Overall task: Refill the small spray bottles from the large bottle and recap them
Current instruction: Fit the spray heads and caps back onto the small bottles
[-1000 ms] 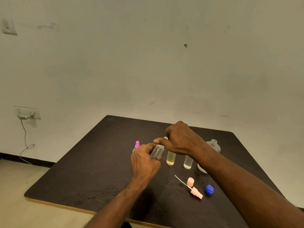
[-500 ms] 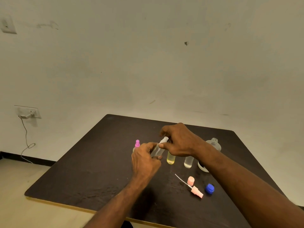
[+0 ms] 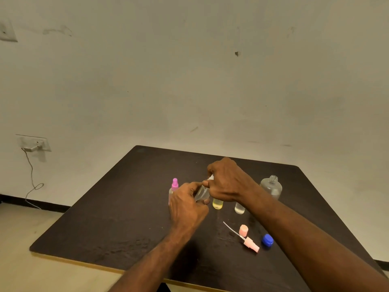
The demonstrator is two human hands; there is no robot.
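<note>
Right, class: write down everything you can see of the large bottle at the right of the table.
The large bottle is clear, plastic by its look, with a rounded shoulder and a narrow threaded neck. It has no cap on. It stands upright on the dark table, toward the far right, behind the right forearm, which hides its base. No hand touches it. How much liquid it holds cannot be told. A blue cap lies apart from it, nearer the person.

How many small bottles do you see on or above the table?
4: a pink-capped bottle standing far left; a clear bottle held in both hands; a yellow-liquid bottle; a clear-liquid bottle partly behind the right forearm. None seems hidden.
</note>
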